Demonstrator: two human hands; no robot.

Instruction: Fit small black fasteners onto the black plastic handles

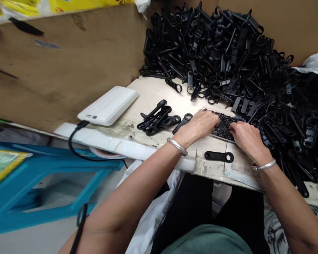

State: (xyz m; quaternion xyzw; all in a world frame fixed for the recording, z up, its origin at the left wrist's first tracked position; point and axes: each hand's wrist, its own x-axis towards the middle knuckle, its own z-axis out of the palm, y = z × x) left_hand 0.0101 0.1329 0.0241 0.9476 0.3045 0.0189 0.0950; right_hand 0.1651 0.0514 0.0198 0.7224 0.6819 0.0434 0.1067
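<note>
A shallow tray point(222, 138) filled with small black pieces point(224, 125) lies on the work table. My left hand point(205, 123) is at the tray's left end, its fingers curled and closed at the black pieces. Over the right end, my right hand point(245, 135) has thumb and fingers pinched together; what either hand holds is too small or hidden to make out. In front of the tray lies a flat black plastic part point(219, 156) with a ring at one end. A similar black part point(184, 122) rests beside my left wrist.
A large heap of black plastic parts point(217, 53) fills the back and right. Several more parts point(157, 118) lie left of my hands. A white power bank point(108, 106) with a black cable sits by the cardboard wall point(69, 63). Below stands a blue stool point(55, 169).
</note>
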